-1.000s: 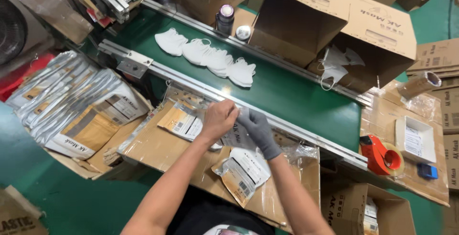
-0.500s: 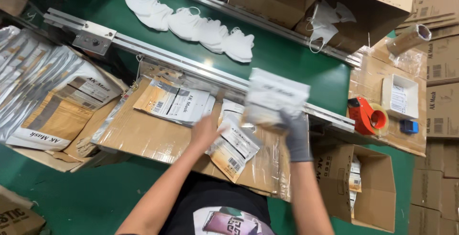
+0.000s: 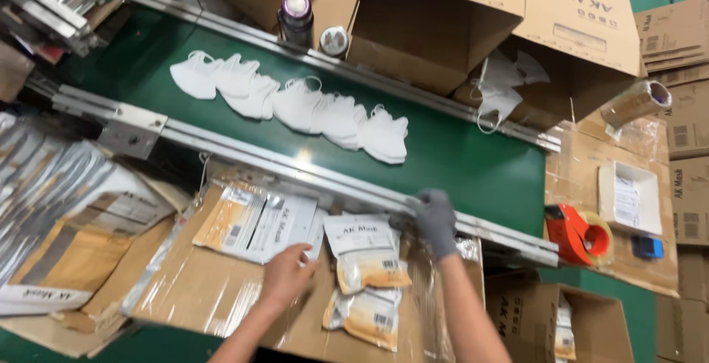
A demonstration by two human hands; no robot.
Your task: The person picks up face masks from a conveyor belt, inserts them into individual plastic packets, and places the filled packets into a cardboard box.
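Observation:
My bare left hand (image 3: 286,274) lies low over the cardboard work surface (image 3: 192,289), fingers spread, its tips at the edge of some flat, empty pouches (image 3: 258,223). A filled white-and-orange pouch (image 3: 365,251) lies just right of it, with another filled pouch (image 3: 365,319) below. My grey-gloved right hand (image 3: 436,221) sits at the metal rail (image 3: 244,158) with curled fingers touching that upper pouch's top right corner; whether it grips the corner is unclear. A row of white masks (image 3: 295,104) lies on the green conveyor belt (image 3: 458,163) beyond the rail.
A large open cardboard box (image 3: 443,23) with loose masks stands behind the belt, beside a dark bottle (image 3: 295,12). A red tape dispenser (image 3: 577,234) and a small white tray (image 3: 628,197) sit at right. Stacked pouches (image 3: 59,223) pile at left; an open carton (image 3: 561,319) is lower right.
The pouch that both hands held up half a second ago now lies flat on the work surface. My left hand has moved left toward the empty pouches, and my right hand dropped to the rail.

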